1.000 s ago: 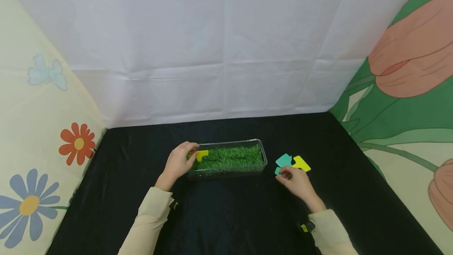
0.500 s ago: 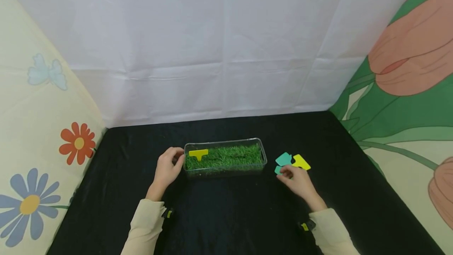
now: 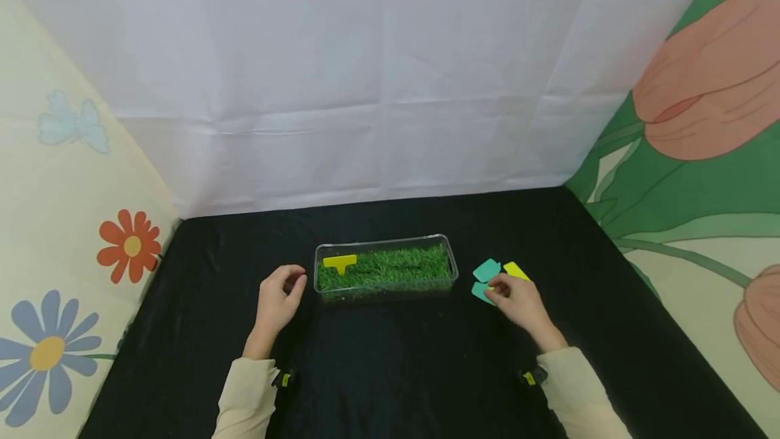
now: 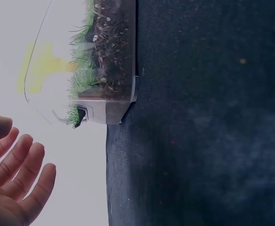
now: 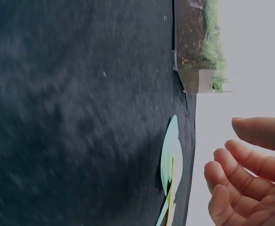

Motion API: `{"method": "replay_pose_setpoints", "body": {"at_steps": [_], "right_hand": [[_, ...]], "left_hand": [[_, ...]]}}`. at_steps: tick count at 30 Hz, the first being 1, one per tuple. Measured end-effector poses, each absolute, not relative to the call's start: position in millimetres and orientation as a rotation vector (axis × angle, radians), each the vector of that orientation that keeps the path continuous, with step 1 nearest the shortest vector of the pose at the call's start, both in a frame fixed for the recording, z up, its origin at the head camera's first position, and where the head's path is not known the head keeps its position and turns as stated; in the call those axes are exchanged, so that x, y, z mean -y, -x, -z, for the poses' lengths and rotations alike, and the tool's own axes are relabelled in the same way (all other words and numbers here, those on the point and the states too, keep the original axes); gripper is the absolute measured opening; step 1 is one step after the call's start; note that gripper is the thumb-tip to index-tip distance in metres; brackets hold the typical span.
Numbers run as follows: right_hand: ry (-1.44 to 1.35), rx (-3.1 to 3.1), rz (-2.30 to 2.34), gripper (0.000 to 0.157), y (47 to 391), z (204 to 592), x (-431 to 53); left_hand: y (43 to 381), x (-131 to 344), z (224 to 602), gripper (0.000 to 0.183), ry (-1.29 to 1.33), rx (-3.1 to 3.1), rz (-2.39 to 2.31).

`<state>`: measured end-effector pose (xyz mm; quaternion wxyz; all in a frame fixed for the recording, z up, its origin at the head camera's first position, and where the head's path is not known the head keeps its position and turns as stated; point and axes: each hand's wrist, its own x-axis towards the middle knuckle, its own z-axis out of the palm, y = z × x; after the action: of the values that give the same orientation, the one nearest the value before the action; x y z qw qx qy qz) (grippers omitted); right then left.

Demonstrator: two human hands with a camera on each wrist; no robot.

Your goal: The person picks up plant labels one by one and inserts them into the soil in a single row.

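A yellow T-shaped plant label (image 3: pixel 340 261) stands upright in the grass near the left end of a clear plastic box (image 3: pixel 316 269). My left hand (image 3: pixel 275 300) hovers just left of the box with relaxed fingers, holding nothing. In the left wrist view, its fingers (image 4: pixel 20 165) are spread a little apart. On the right, my right hand (image 3: pixel 521 300) is over several flat labels, two teal (image 3: pixel 487 269) and a yellow label (image 3: pixel 516 270) partly hidden behind the hand. The right wrist view shows a gap between thumb and fingers (image 5: pixel 243 176), with nothing in it.
Green grass (image 3: pixel 396 268) grows in dark soil (image 4: pixel 113 47) inside the box. Black cloth (image 3: pixel 390 371) covers the table. A white sheet (image 3: pixel 292 87) hangs behind, with flower-printed panels (image 3: pixel 701 188) at both sides.
My left hand has let go of the yellow plant label and drawn back left, off the box. My right hand has shifted slightly, showing more of the lower teal label.
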<state>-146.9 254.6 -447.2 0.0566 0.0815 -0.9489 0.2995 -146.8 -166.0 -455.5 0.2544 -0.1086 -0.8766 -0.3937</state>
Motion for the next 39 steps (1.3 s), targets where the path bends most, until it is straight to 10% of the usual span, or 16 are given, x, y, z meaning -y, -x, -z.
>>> {"method": "replay_pose_setpoints", "body": {"at_steps": [39], "right_hand": [[-0.154,3.029,-0.84,0.024,211,452,-281]], "left_hand": [[145,176,460,0.007,0.248,2.379,1.103]]}}
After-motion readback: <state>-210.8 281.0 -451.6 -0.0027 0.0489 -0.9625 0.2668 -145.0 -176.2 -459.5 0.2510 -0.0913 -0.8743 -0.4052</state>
